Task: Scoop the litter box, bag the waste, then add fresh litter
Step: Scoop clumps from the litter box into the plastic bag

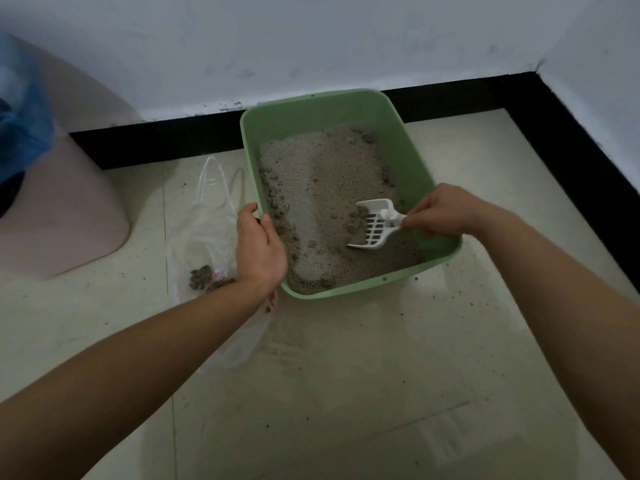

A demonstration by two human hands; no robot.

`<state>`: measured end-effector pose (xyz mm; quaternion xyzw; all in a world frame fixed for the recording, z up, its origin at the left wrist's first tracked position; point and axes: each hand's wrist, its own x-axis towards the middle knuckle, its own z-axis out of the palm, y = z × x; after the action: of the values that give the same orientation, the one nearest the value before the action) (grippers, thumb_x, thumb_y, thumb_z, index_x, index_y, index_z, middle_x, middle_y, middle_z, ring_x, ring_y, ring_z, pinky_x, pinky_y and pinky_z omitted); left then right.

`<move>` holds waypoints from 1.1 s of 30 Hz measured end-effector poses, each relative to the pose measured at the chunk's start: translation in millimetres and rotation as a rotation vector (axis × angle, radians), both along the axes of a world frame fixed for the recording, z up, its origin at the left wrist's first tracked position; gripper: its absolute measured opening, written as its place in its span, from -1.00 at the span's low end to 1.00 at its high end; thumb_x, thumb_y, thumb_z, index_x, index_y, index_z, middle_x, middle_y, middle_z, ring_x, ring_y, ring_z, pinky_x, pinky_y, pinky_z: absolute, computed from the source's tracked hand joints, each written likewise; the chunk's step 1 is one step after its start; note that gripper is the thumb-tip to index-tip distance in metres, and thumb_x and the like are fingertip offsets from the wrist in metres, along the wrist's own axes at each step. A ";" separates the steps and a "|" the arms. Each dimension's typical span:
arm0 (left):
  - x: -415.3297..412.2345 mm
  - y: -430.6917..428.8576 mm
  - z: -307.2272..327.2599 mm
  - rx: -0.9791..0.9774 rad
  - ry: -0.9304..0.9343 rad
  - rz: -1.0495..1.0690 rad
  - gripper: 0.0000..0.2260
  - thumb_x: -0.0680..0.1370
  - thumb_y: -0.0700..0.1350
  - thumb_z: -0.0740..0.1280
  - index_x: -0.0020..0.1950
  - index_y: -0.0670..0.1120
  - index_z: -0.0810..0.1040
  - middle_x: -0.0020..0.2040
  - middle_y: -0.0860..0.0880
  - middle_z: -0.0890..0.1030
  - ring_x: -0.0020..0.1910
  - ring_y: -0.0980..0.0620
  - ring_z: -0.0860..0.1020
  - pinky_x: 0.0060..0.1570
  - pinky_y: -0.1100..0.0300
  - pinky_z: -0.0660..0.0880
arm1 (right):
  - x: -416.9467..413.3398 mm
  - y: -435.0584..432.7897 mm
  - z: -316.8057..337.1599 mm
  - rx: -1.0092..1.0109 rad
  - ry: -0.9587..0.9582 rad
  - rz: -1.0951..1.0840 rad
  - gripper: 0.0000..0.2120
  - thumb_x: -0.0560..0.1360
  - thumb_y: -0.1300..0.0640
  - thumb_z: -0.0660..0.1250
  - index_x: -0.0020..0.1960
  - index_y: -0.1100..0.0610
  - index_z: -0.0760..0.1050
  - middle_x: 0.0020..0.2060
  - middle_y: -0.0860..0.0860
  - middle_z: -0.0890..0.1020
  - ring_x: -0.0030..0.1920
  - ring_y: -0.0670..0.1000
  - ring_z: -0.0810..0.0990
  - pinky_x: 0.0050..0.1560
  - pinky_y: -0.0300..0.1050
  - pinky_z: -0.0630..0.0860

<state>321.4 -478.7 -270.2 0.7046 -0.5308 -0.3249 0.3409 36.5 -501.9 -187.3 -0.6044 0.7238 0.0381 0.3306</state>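
The green litter box (384, 279) is sitting on the tiled floor (346, 375), close to the black skirting (156, 143) at the wall. It is being steadied at its left rim by the left hand (258, 247), whose fingers are curled over the edge. Inside, grey litter (322, 181) is lying unevenly, with darker clumps (356, 220) gathered just in front of the white slotted scoop (375, 225) and more along the left wall. The scoop is being gripped by its handle in a closed pinch of the right hand (440, 213), and it is being tilted so that its lower edge touches the litter near the box's right wall.

The scooping step appears to be under way and only partly done. To do it well, the scoop should be slid beneath the clumps rather than pushed into them, since they are likely to crumble. It should then be lifted level and shaken gently so that clean grains are sifted back through the slots.

Just left of the box a clear plastic bag (204, 216) is lying flat, with some waste (202, 277) already inside. Its mouth should probably be opened wider before the load is carried across, or spillage is being risked. A pink bin (69, 209) with a blue liner (20, 126) is standing further left.
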 end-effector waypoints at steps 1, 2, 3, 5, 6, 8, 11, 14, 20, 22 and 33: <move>-0.1 0.1 0.1 -0.002 0.002 0.000 -0.62 0.70 -0.04 0.00 0.48 -0.17 0.22 0.37 -0.18 0.41 0.28 -0.13 0.45 0.29 -0.04 0.41 | 7.7 0.5 -7.3 -0.001 -0.065 -0.014 -0.75 0.49 -0.12 0.40 0.00 0.04 0.69 -0.34 -0.02 0.64 -0.32 -0.06 0.56 -0.33 -0.22 0.40; 0.1 0.0 -0.9 -0.008 0.001 0.000 -0.61 0.70 -0.04 0.00 0.48 -0.20 0.24 0.38 -0.18 0.40 0.31 -0.12 0.42 0.32 -0.04 0.38 | 16.6 0.3 -15.1 -0.003 -0.125 -0.031 -0.75 0.50 -0.10 0.40 0.05 0.03 0.68 -0.34 -0.01 0.62 -0.35 -0.07 0.53 -0.34 -0.22 0.39; 0.2 -0.2 -1.5 -0.013 0.000 -0.001 -0.60 0.70 -0.05 0.00 0.48 -0.21 0.24 0.39 -0.18 0.39 0.32 -0.12 0.41 0.34 -0.03 0.36 | 26.6 -0.8 -23.8 -0.010 -0.171 -0.049 -0.75 0.50 -0.08 0.41 0.08 0.03 0.68 -0.37 -0.01 0.61 -0.39 -0.08 0.49 -0.36 -0.23 0.39; 0.4 -0.8 -2.6 -0.020 -0.001 0.004 -0.60 0.70 -0.05 0.00 0.47 -0.22 0.26 0.39 -0.18 0.38 0.33 -0.12 0.39 0.34 0.01 0.34 | 48.9 -3.7 -42.2 -0.042 -0.232 -0.077 -0.75 0.49 -0.05 0.41 0.10 0.02 0.68 -0.41 -0.01 0.60 -0.44 -0.09 0.45 -0.36 -0.23 0.42; 0.5 -1.1 -3.4 -0.025 -0.002 0.008 -0.61 0.70 -0.05 0.00 0.47 -0.22 0.27 0.38 -0.18 0.38 0.33 -0.11 0.39 0.33 0.03 0.34 | 60.5 -5.2 -50.8 -0.071 -0.248 -0.091 -0.77 0.48 -0.06 0.41 0.07 0.01 0.69 -0.42 0.02 0.62 -0.44 -0.07 0.46 -0.33 -0.20 0.45; 0.2 -1.7 -4.4 -0.031 -0.008 0.013 -0.62 0.70 -0.06 0.00 0.46 -0.21 0.28 0.37 -0.16 0.39 0.31 -0.10 0.39 0.30 0.11 0.33 | 80.0 -9.5 -65.7 -0.135 -0.268 -0.146 -0.77 0.45 -0.10 0.41 -0.05 0.01 0.73 -0.38 0.11 0.65 -0.38 -0.02 0.51 -0.24 -0.08 0.50; -0.1 -2.1 -5.8 -0.039 -0.012 0.020 -0.62 0.70 -0.07 0.01 0.46 -0.22 0.29 0.37 -0.16 0.39 0.32 -0.08 0.39 0.22 0.25 0.27 | 95.2 -16.0 -82.3 -0.173 -0.340 -0.261 -0.61 0.42 -0.17 0.38 -0.08 0.14 0.71 -0.43 0.06 0.57 -0.37 -0.01 0.49 -0.25 -0.08 0.46; -0.3 -2.1 -7.7 -0.043 -0.003 0.029 -0.62 0.70 -0.07 0.01 0.47 -0.21 0.28 0.38 -0.15 0.38 0.32 -0.07 0.38 0.20 0.29 0.24 | 107.3 -21.4 -94.6 -0.169 -0.362 -0.307 -0.51 0.45 -0.20 0.33 -0.29 0.25 0.58 -0.47 0.02 0.43 -0.40 0.00 0.39 -0.29 -0.12 0.30; 0.2 -2.7 -11.4 -0.066 0.005 0.044 -0.63 0.70 -0.06 0.02 0.45 -0.20 0.31 0.34 -0.14 0.41 0.27 -0.04 0.41 0.17 0.26 0.29 | 145.3 -35.9 -102.0 -0.186 -0.312 -0.324 -0.45 0.59 -0.24 0.16 -0.46 0.07 0.27 -0.50 -0.01 0.35 -0.46 0.01 0.31 -0.42 -0.12 0.15; 0.1 -2.9 -12.2 -0.074 0.003 0.051 -0.63 0.70 -0.06 0.02 0.45 -0.20 0.31 0.33 -0.14 0.42 0.27 -0.05 0.41 0.19 0.23 0.31 | 155.8 -42.7 -102.8 -0.194 -0.291 -0.330 -0.47 0.60 -0.23 0.13 -0.43 0.07 0.31 -0.46 0.00 0.40 -0.44 -0.01 0.34 -0.43 -0.12 0.16; 0.5 -4.7 -10.1 -0.068 -0.036 0.029 -0.61 0.70 -0.04 0.01 0.48 -0.18 0.27 0.39 -0.11 0.40 0.32 -0.05 0.40 0.21 0.25 0.29 | 139.3 -47.9 -102.7 -0.232 -0.412 -0.270 -0.55 0.61 -0.16 0.20 -0.33 0.12 0.34 -0.42 0.01 0.37 -0.37 0.01 0.33 -0.33 -0.09 0.20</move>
<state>321.9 -483.4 -280.3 0.7060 -0.5375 -0.2889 0.3595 175.8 -549.8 -290.1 -0.5314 0.7147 -0.2133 0.4016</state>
